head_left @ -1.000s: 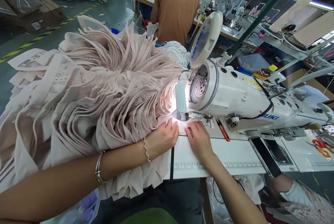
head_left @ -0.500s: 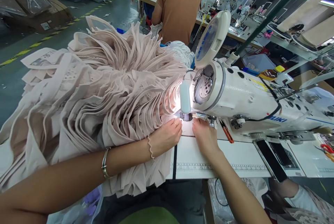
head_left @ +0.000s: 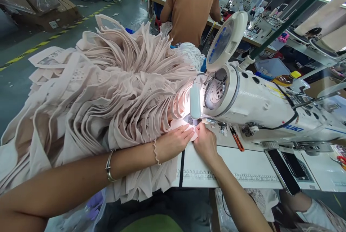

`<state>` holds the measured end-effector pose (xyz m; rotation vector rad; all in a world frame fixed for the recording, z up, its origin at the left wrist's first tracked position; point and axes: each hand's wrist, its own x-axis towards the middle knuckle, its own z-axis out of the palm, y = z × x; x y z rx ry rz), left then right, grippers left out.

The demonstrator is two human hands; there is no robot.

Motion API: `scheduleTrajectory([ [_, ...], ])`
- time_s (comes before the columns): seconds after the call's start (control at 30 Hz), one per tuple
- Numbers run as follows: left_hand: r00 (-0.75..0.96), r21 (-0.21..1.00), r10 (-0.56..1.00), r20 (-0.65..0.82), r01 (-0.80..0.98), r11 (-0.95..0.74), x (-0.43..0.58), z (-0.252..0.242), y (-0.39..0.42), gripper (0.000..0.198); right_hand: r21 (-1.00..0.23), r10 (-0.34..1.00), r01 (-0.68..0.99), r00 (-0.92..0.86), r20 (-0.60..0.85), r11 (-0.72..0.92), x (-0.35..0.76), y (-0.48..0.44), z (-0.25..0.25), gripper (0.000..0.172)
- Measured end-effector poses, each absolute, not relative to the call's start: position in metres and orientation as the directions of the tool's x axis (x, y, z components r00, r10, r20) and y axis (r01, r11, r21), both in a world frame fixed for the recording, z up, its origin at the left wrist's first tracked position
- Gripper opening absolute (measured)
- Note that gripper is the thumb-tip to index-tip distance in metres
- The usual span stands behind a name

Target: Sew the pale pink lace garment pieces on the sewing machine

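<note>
My left hand lies with fingers stretched out on a pale pink piece of fabric, just in front of the sewing machine's needle area. From the other side, my right hand pinches the edge of that piece, thumb and fingertips close to the left fingertips. The white sewing machine stands over the work, its lamp lighting the spot brightly. Its presser foot is partly hidden behind a pale green guard. Beside my left arm, a big heap of beige garments spreads over the table.
Orange-handled snips lie right of my right hand. A phone rests at the table's front edge, along a printed ruler. A raised round lens cover juts above the machine. A person in brown sits ahead.
My right hand has moved left, up to my left hand, and now pinches the fabric. The left fingers have gone from a pinch to lying flat. The view has shifted slightly.
</note>
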<state>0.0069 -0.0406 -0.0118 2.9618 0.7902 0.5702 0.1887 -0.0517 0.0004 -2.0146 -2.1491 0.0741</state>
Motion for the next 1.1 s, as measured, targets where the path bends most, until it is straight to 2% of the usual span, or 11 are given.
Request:
scheduleTrajectory([
  [0.17,0.827,0.001,0.487,0.280,0.507,-0.862,0.008,-0.008,-0.040,0.041,-0.189,0.988,0.977,-0.073,0.134,0.098,0.189,-0.051,0.001,0.020],
  [0.27,0.826,-0.016,0.471,0.311,0.500,-0.866,0.009,-0.007,-0.039,0.039,-0.275,0.991,0.953,-0.108,0.076,0.125,0.196,-0.052,0.007,0.021],
  [0.33,0.824,-0.029,0.457,0.334,0.494,-0.869,0.011,-0.007,-0.038,0.035,-0.370,0.976,0.904,-0.209,0.060,0.217,0.205,-0.055,0.011,0.019],
  [0.4,0.817,-0.036,0.448,0.363,0.493,-0.869,0.012,-0.010,-0.036,0.034,-0.399,0.934,0.844,-0.329,0.141,0.358,0.215,-0.058,0.011,0.019],
  [0.53,0.774,0.001,0.448,0.448,0.501,-0.865,0.017,-0.017,-0.035,0.033,-0.237,0.812,0.802,-0.442,0.381,0.548,0.224,-0.064,0.000,0.030],
  [0.63,0.750,0.097,0.485,0.450,0.499,-0.861,0.017,-0.015,-0.035,0.032,-0.144,0.785,0.813,-0.474,0.400,0.564,0.218,-0.064,-0.005,0.033],
  [0.73,0.703,0.183,0.601,0.381,0.580,-0.794,0.013,-0.006,-0.033,0.033,-0.073,0.804,0.851,-0.458,0.379,0.520,0.209,-0.062,-0.003,0.030],
  [0.8,0.695,0.158,0.632,0.342,0.621,-0.768,0.010,0.001,-0.032,0.033,-0.009,0.824,0.883,-0.434,0.364,0.469,0.206,-0.060,-0.001,0.029],
  [0.93,0.780,0.092,0.529,0.335,0.531,-0.842,0.013,0.002,-0.029,0.035,0.104,0.826,0.886,-0.459,0.326,0.451,0.207,-0.056,-0.002,0.039],
  [1.1,0.779,0.013,0.462,0.423,0.505,-0.863,0.023,-0.010,-0.032,0.036,0.062,0.831,0.883,-0.459,0.315,0.464,0.216,-0.050,-0.009,0.046],
])
